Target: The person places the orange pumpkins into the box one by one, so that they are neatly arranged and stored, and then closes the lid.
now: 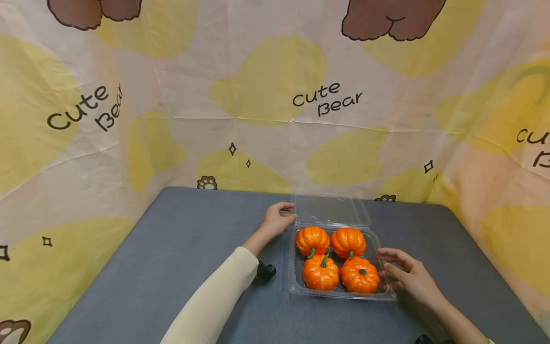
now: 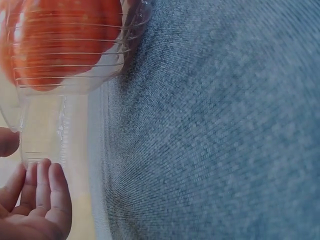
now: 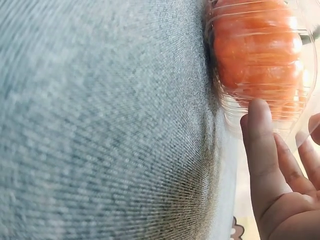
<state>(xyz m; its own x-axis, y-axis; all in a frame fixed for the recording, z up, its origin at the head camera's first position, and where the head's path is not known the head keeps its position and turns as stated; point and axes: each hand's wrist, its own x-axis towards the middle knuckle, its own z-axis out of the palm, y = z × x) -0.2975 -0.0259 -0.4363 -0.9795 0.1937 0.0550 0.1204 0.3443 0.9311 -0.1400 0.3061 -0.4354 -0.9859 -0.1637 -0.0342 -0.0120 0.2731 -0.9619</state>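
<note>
A clear plastic clamshell box (image 1: 343, 295) sits on the table with its lid (image 1: 331, 210) folded back, away from me. Several small orange pumpkins (image 1: 321, 273) with green stems lie inside in two rows. My left hand (image 1: 277, 220) is at the lid's left edge, near the hinge; the left wrist view shows its fingers (image 2: 59, 192) fairly straight beside the clear plastic. At the box's right wall is my right hand (image 1: 414, 277), fingers extended. One straight fingertip (image 3: 260, 107) reaches the ribbed side in the right wrist view, in front of a pumpkin (image 3: 255, 50).
A grey-blue cloth covers the table (image 1: 189, 239). Behind it and at both sides hangs a printed curtain (image 1: 258, 95) with yellow patches and lettering. Black wrist-camera parts (image 1: 266, 271) show by the left wrist.
</note>
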